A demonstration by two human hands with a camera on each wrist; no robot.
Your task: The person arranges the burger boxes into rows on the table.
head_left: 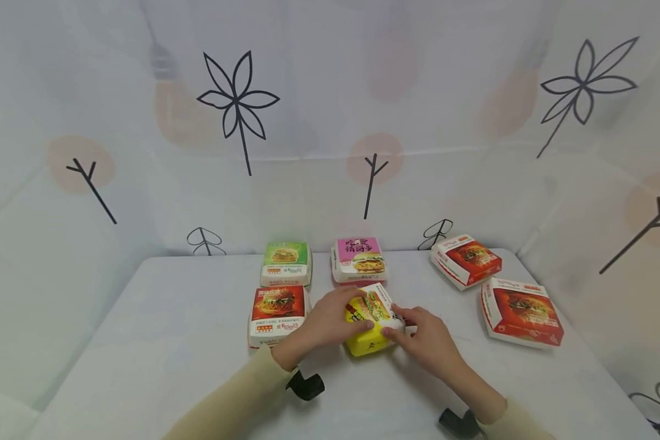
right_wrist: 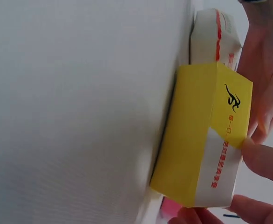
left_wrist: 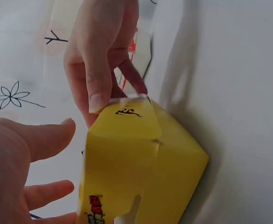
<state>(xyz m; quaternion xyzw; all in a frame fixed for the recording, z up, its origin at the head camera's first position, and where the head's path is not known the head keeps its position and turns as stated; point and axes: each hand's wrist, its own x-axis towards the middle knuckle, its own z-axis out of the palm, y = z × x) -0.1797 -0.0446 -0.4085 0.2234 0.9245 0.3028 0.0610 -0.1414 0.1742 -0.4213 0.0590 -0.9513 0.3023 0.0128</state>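
A yellow and white burger box [head_left: 368, 348] [left_wrist: 122, 172] [right_wrist: 192, 126] sits slightly turned in the middle of the group of boxes. My right hand [head_left: 431, 345] [left_wrist: 104, 51] [right_wrist: 262, 186] grips its right end, with the thumb on the near side and the fingers around the far side. Over the box's left part is my left hand [head_left: 330, 321] [left_wrist: 24, 158] [right_wrist: 267, 79], thumb and fingers spread and fairly straight. A gap shows between them and the box in the left wrist view.
Left of the yellow box are a red box [head_left: 277, 311] and, behind it, a green box [head_left: 286, 263]. A pink box [head_left: 359, 260] stands just behind it. Two red and white boxes [head_left: 466, 260], [head_left: 522, 311] lie at the right on the white table [head_left: 170, 342].
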